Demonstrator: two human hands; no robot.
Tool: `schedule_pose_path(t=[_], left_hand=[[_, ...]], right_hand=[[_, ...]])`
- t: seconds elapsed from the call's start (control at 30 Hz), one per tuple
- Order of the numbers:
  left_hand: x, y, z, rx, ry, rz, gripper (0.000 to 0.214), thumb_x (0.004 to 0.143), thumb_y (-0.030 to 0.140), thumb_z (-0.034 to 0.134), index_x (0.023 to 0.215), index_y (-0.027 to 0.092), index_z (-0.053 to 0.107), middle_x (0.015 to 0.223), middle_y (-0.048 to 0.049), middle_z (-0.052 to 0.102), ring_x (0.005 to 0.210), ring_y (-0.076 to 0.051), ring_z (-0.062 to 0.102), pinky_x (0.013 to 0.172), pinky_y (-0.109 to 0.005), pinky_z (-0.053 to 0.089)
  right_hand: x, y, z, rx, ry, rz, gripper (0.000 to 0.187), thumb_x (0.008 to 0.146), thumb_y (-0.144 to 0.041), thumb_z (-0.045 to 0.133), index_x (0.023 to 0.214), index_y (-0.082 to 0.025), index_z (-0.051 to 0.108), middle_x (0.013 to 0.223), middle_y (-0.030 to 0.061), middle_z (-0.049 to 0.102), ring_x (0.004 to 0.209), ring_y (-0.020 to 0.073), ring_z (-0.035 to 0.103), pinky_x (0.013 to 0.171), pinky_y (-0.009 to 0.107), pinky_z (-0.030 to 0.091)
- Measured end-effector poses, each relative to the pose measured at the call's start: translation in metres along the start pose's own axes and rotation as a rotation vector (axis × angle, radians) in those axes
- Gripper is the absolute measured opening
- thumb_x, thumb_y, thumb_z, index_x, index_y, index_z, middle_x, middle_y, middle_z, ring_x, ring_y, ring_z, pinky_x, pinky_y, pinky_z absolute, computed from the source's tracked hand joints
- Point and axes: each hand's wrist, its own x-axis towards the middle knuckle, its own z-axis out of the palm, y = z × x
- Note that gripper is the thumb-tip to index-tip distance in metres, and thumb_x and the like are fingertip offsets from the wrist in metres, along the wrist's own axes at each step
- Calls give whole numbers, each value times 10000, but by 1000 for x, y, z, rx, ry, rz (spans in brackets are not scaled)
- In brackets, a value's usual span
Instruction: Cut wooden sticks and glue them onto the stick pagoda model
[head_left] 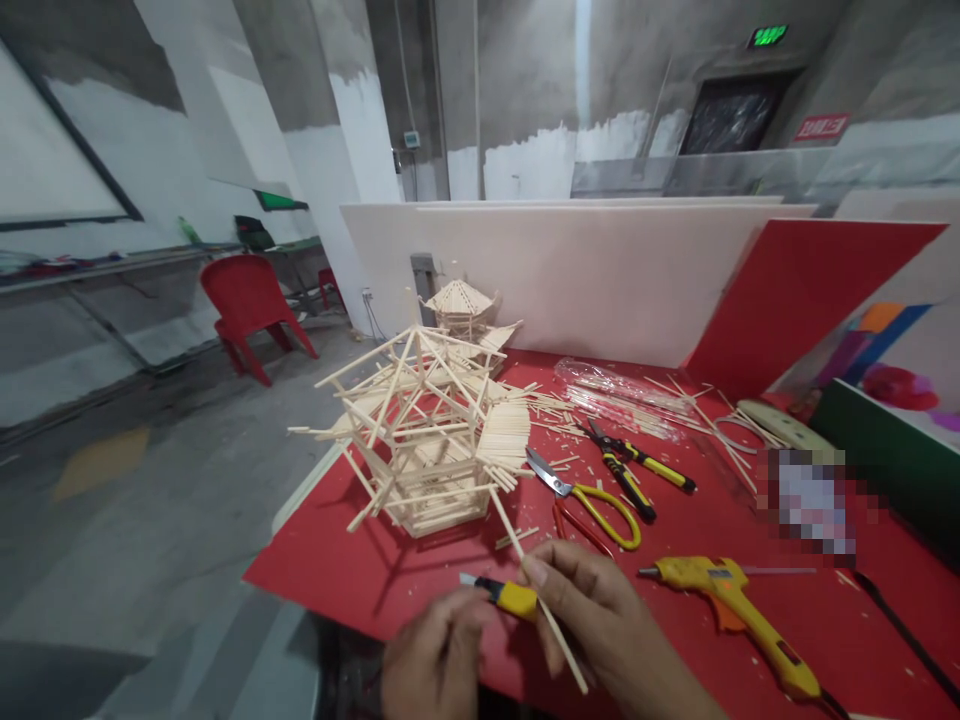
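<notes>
My right hand point(592, 605) pinches a thin wooden stick point(559, 640) between thumb and fingers. The stick slants up to the left, its far end close to the lower edge of a wooden stick pavilion model point(435, 450). Curled and slightly blurred, my left hand point(439, 655) is at the table's front edge; whether anything is in its fingers is hidden. Between both hands shows a yellow and black utility knife point(514, 598) with its blade out; I cannot tell whether it lies on the table or touches the right hand. The model has an open roof frame and partly slatted eaves.
Scissors point(600, 510), cutting pliers point(637, 465) and a yellow glue gun point(739, 600) lie on the red tabletop point(615, 640). Behind are loose sticks, a plastic bag of sticks point(622, 395) and a second pavilion roof point(459, 298). A red chair point(244, 290) stands left.
</notes>
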Motion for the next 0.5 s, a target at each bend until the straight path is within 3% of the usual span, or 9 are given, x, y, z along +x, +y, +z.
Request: schedule_pose_path(t=[0.07,0.13,0.23,0.37,0.5], left_hand=[[20,-1,4,-172,-52,-229,583,868,662,468,578,206,686,370,8,466,355,-126,442,399,-239,382],[39,1,11,-318,-155,-382,560,784,667,604,532,167,633,380,37,415,363,-83,393,395,-200,334],[56,10,23,-627,-275,-557,448,640,570,799,658,143,664,480,63,463,368,-25,319,363,-155,224],[62,21,32,-849,-359,-701,393,589,443,870,661,128,646,502,62,509,337,7,290,333,-138,152],[66,23,37,-923,-347,-744,384,594,399,877,627,134,602,479,63,514,326,11,295,323,-127,157]], right_hand=[[4,-2,2,-61,26,-42,517,823,-692,570,820,-175,584,449,-70,491,377,59,347,410,181,275],[11,-1,3,-81,73,-90,504,840,-661,578,871,-158,609,483,-60,515,410,57,376,432,177,293],[19,3,5,-59,86,-88,481,849,-609,608,968,-144,645,529,-50,544,438,53,395,451,173,302],[21,-4,7,-73,58,-63,543,805,-657,621,924,-131,689,510,-28,552,417,56,391,436,181,304],[19,-13,6,-93,50,-45,561,785,-686,616,852,-138,714,463,-30,529,376,46,342,401,179,270]])
